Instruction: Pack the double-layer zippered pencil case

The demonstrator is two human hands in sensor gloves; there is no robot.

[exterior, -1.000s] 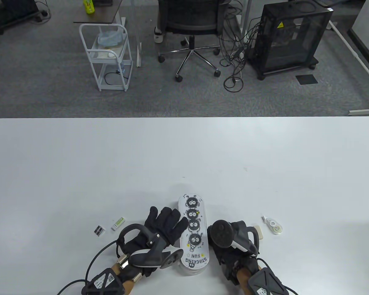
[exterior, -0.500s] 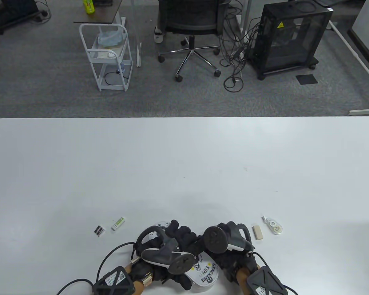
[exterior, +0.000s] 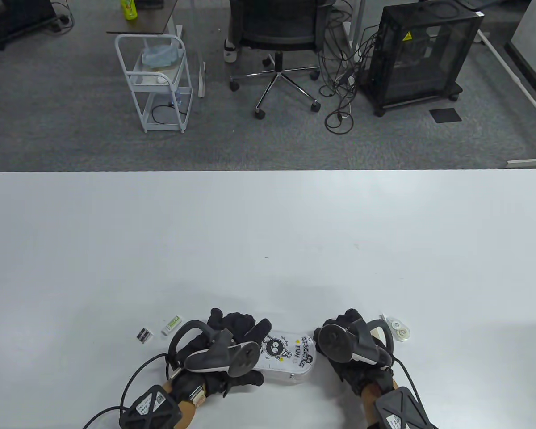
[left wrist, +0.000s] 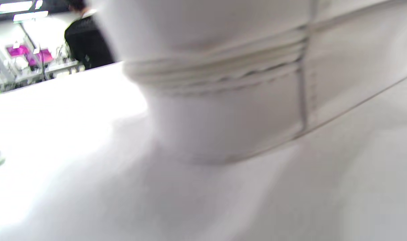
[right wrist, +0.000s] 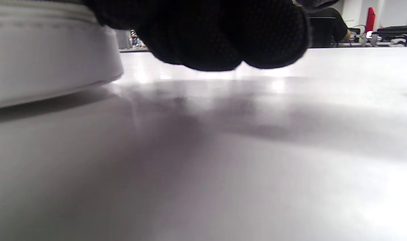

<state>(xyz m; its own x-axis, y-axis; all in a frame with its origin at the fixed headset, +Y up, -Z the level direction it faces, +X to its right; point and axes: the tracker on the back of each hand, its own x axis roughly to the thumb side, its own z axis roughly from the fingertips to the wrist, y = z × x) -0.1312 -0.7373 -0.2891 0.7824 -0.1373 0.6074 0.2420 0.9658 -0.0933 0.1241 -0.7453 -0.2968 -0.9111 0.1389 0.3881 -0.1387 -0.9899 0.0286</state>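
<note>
The pencil case (exterior: 286, 357) lies flat on the white table (exterior: 268, 232) close to the near edge, long axis running left to right, its cartoon print and the words "STACKING FUN" facing up. The left hand (exterior: 225, 346) is on the case's left end, fingers (exterior: 250, 328) spread over the top and the thumb low at the near side, so it holds that end rather than just resting there. In the left wrist view the case's pale side fills the frame, blurred, with its stacked zipper lines (left wrist: 223, 72) running across. The right hand (exterior: 350, 351) sits at the case's right end, its tracker (exterior: 335, 342) covering most of the fingers from above; in the right wrist view the gloved fingertips (right wrist: 223, 36) hang curled just above the table, right beside the case's rounded end (right wrist: 49, 50), but whether they actually grip it I cannot tell. Left of the left hand, apart from it, lie a small white and green eraser (exterior: 171, 325) and a small dark box (exterior: 144, 334). Just beyond the right hand is a correction tape (exterior: 398, 329), with a beige eraser (exterior: 376, 331) partly hidden by the hand.
</note>
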